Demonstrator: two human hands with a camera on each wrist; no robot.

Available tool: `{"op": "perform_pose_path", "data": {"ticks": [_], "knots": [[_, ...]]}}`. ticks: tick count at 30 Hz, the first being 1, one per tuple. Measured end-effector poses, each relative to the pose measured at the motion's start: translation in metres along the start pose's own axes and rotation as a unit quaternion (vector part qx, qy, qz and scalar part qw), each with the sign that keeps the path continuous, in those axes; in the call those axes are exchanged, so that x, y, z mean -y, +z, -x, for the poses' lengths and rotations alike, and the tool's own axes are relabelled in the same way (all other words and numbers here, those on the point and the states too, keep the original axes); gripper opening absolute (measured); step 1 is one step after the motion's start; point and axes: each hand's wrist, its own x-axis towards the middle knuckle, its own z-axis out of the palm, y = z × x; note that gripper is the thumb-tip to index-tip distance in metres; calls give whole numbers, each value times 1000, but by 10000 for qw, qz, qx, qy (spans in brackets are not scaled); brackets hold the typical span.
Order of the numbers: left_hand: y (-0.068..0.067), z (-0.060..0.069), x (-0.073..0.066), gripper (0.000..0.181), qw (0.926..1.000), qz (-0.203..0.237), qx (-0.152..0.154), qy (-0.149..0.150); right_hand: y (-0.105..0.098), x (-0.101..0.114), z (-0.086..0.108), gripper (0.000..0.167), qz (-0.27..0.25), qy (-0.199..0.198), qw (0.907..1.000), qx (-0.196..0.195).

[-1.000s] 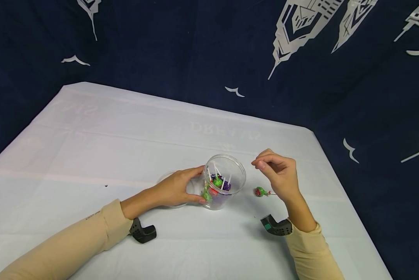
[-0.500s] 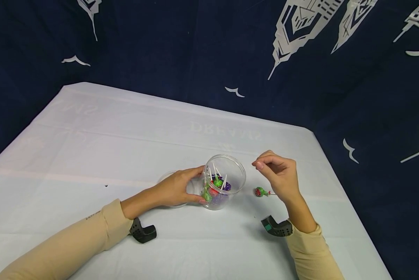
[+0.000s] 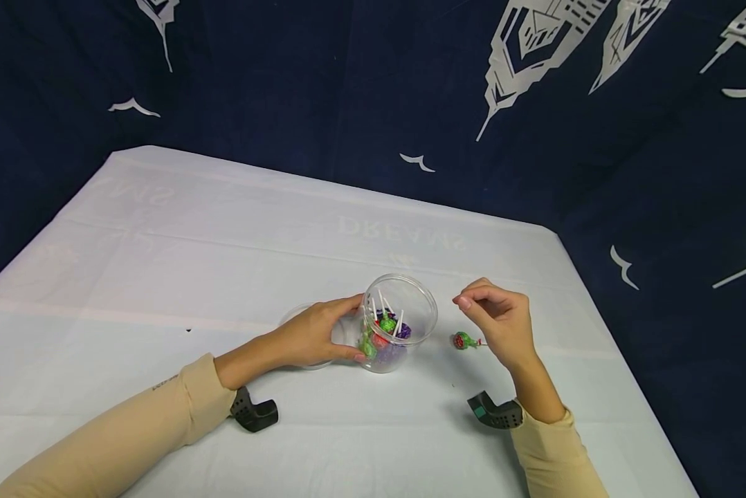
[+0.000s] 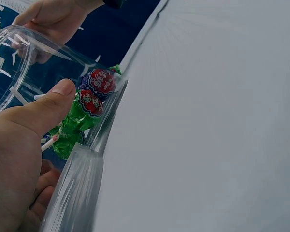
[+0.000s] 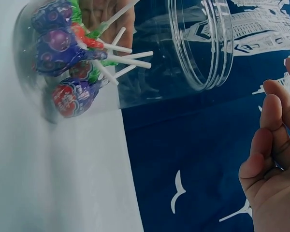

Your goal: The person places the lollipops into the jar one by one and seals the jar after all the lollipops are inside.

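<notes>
My left hand (image 3: 317, 334) grips the side of a clear plastic jar (image 3: 423, 315), which stands upright on the white table. Inside the jar are several wrapped lollipops (image 5: 63, 50) in green, red and purple, their white sticks pointing up. Beneath the left hand lies a clear round lid (image 4: 75, 188), partly covered by it. To the right of the jar, my right hand (image 3: 504, 321) hovers with loosely bent fingers and nothing between them. A single green and red lollipop (image 3: 463, 340) lies on the table beside that hand, its stick partly behind the wrist.
A white cloth covers the table (image 3: 192, 277). Behind it hangs a dark blue curtain (image 3: 286, 83) with white building and bird prints. Each wrist wears a black camera mount (image 3: 255, 411). One small dark speck (image 3: 189, 330) is on the cloth at left.
Inside the jar, a lollipop stick at the right has tipped leftward. My right hand has lowered slightly toward me. The left hand and jar stay in place.
</notes>
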Motion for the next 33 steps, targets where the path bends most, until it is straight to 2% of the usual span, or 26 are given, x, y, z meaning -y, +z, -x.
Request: {"op": "perform_pose_path", "data": {"ticks": [7,13,17,19,27,33], "knots": [[1,0,1,93,10000,12,1,-19,-5,-6,6,13,143,-28,9999,-15],[0,-1,1,94,10000,-7,17,-40,-12,-13,9,3,-194,-485,9985,181],[0,0,0,94,10000,-9,-2,-48,-17,-20,10,21,-439,-787,9953,356],[0,0,0,94,10000,-2,-1,-56,-20,-23,10,25,-471,-849,9946,374],[0,-1,-1,94,9999,44,54,-79,-36,-37,20,24,-393,-961,9939,376],[-1,0,0,94,10000,-15,42,-84,-50,-46,29,31,-327,-826,9952,407]]}}
